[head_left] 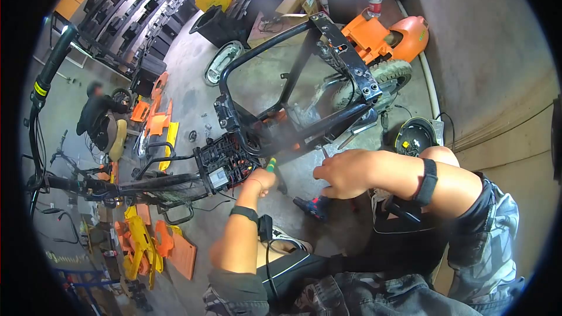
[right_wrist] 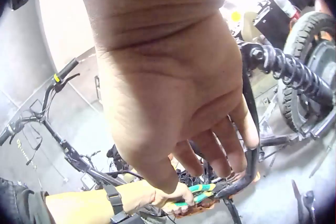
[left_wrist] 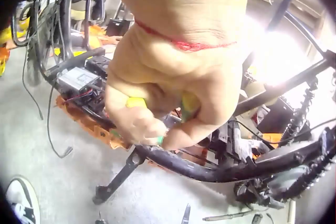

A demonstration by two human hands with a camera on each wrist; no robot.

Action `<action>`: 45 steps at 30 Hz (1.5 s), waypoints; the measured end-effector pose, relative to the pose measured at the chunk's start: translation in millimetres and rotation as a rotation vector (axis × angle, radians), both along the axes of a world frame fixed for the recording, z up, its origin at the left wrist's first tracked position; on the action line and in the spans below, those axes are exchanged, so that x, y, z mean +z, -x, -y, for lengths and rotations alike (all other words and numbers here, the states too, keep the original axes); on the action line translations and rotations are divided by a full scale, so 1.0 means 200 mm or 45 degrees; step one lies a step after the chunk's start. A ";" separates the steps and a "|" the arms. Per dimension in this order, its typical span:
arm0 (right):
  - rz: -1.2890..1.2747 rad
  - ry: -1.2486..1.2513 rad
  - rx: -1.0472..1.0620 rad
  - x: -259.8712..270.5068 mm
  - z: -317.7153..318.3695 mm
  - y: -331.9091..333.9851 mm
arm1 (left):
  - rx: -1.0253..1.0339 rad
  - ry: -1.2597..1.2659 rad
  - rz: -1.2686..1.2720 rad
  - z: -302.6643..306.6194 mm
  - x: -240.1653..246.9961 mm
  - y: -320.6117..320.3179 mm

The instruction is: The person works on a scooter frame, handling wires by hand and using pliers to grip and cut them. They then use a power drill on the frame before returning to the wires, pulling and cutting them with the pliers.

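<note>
My left hand grips pliers with green and yellow handles beside the bare black scooter frame. In the left wrist view its fingers curl round the yellow handle ends, and the pliers' jaws are hidden. Close by in the frame sits an open bay of wiring with a silver box. My right hand hangs over the floor to the right of the pliers. Seen in the right wrist view, its fingers are loosely extended and hold nothing. Below it lies a blue and red power tool.
A wheel and a coil spring shock stand at the frame's rear. Orange and yellow panels lie at left. A round black container sits near the right wall. Another person crouches at far left.
</note>
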State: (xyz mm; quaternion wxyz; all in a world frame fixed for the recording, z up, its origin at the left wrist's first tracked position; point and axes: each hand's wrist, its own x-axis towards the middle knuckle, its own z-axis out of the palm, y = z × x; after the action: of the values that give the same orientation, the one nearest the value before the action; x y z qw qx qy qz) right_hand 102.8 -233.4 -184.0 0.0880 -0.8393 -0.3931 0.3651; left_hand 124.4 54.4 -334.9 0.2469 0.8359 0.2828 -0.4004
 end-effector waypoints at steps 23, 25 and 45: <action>-0.004 -0.056 -0.125 -0.28 0.16 -0.18 | -1.269 -1.408 0.960 -0.06 -0.17 0.14; 0.012 -0.041 -0.127 -0.28 0.16 -0.19 | -0.784 -0.637 0.302 -0.04 -0.10 0.09; -0.025 -0.007 -0.131 -0.29 0.10 -0.19 | -0.253 -0.208 0.304 -0.09 -0.16 0.13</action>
State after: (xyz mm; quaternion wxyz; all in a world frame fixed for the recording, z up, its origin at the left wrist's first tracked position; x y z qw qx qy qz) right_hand 140.2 -253.9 -242.6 0.1128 -0.8546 -0.3497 0.3671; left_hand 97.8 73.0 -366.3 0.1690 0.9187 0.1990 -0.2964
